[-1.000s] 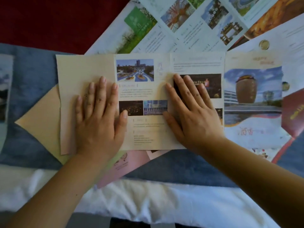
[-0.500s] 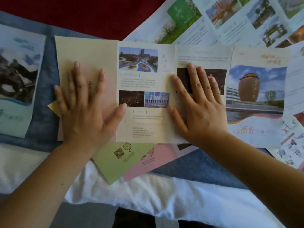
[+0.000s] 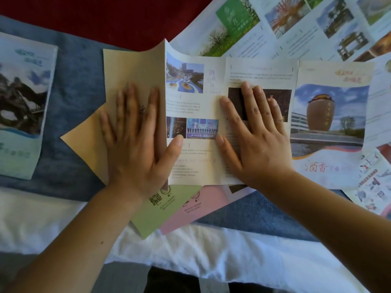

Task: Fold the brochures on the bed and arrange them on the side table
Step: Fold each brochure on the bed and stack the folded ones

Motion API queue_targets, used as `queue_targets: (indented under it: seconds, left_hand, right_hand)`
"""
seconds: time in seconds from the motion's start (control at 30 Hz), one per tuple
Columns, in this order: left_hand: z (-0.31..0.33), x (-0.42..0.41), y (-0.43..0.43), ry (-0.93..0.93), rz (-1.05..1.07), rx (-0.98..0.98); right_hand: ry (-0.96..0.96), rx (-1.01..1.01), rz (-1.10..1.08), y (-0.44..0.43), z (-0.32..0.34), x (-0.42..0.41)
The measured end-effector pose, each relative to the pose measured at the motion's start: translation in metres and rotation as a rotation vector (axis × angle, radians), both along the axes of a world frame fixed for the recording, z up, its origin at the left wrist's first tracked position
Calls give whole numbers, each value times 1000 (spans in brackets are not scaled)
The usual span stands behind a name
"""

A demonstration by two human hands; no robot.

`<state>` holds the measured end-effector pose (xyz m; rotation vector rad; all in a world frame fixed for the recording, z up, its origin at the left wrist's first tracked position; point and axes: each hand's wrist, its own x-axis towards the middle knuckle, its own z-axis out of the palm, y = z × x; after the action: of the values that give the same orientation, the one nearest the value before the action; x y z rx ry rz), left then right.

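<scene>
The right hand (image 3: 256,136) lies flat, fingers spread, pinning the open brochure (image 3: 196,102) on the bed (image 3: 72,98), so the left hand (image 3: 135,140), gripping nothing, can crease the buckling tan left panel (image 3: 131,66).

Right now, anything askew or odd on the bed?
Yes. The open brochure isn't flat: its tan left panel rises at the fold, by the left hand. Loose green and pink leaflets stick out crookedly beneath it.

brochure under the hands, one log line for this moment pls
brochure: unfolded, tan panel lifting | left hand: flat on tan panel | right hand: flat, pinning middle
</scene>
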<state>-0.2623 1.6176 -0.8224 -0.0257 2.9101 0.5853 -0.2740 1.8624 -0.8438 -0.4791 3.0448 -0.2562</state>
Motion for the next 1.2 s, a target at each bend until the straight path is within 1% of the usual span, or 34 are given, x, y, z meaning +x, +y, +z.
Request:
queue_targets:
  seconds: [0.17,0.33,0.4,0.53,0.6,0.8,1.0,1.2]
  left_hand:
    - [-1,1,25,13,-21,-9]
    - [-7,1,36,35,-36,-67]
    - [-9,2,36,42,-43,-84]
    - [-12,2,38,53,-40,-98]
    - [-13,2,39,59,-35,-99]
    - [-12,1,41,53,-27,-101]
    - [-6,1,60,46,-53,-24]
    - [-7,0,71,45,-65,-34]
  right_hand:
    - [-24,4,8,1,4,-2]
    - [-91,-35,22,6,8,-4]
    - [-125,-27,-17,13,10,-5]
    - [-165,88,-170,45,16,-6]
    - [-177,121,-200,64,18,-6]
    - [-200,125,-187,77,16,-7]
    - [-195,127,-205,68,13,-6]
    - [-208,74,-186,78,19,-10]
